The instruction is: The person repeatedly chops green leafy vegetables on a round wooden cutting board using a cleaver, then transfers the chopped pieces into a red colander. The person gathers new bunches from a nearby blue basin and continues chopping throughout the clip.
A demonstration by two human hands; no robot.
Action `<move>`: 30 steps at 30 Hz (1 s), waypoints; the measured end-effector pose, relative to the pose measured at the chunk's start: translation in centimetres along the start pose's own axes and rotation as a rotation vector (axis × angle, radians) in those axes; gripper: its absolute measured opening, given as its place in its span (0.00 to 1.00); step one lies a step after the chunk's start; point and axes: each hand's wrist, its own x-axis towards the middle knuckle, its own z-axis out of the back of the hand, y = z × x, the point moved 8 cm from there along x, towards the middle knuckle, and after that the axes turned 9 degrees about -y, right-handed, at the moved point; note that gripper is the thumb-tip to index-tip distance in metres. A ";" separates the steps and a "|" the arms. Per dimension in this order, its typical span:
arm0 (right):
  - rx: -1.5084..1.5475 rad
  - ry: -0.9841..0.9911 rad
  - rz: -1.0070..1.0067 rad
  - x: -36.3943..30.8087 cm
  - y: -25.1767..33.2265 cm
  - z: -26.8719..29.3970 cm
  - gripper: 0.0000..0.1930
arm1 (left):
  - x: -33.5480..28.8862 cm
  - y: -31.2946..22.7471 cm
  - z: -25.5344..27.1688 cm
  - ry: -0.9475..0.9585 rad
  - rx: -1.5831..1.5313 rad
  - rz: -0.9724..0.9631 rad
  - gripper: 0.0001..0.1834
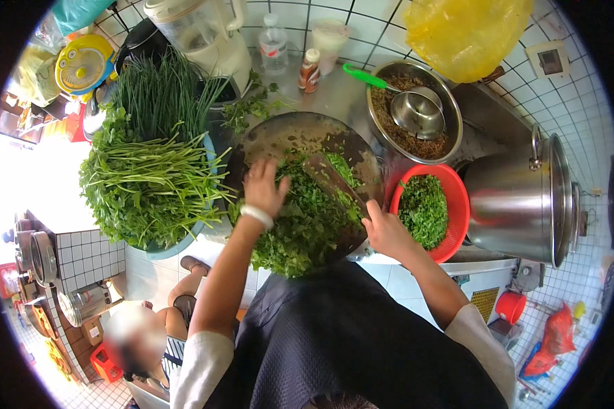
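Heaped over the dark round chopping board [259, 134] is a pile of leafy green herbs [307, 225], partly chopped. My right hand [389, 235] is closed round the handle of a kitchen knife [333, 180], whose dark blade lies slantwise across the pile. Finer green bits [342, 169] sit beyond the blade. On the left edge of the pile rests my left hand [265, 189], a white band at its wrist, its fingers stretched out and a little blurred. Nothing shows in its grasp. The blade's lower edge is hidden among the leaves.
Right of the board stand a red basket [460, 213] of chopped greens, a steel bowl [377, 126] with brown filling and a ladle [418, 114], and a large steel pot [512, 201]. Uncut herbs [153, 177] fill a blue basin at left. A person [174, 347] sits lower left.
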 end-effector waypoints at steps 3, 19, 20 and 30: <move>0.021 -0.023 0.026 -0.3 -0.4 0.1 0.12 | -0.3 3.7 -2.1 0.125 0.070 0.028 0.35; -0.192 0.171 0.254 -1.8 5.6 -4.8 0.12 | -12.1 -3.1 -2.4 -0.221 -0.014 -0.168 0.17; -0.207 0.190 0.261 -2.0 5.3 -5.8 0.12 | -11.8 -3.3 -2.7 -0.202 0.014 -0.166 0.15; -0.124 0.225 0.227 -0.2 3.4 -7.3 0.10 | -11.7 -3.0 -3.0 -0.248 -0.031 -0.153 0.14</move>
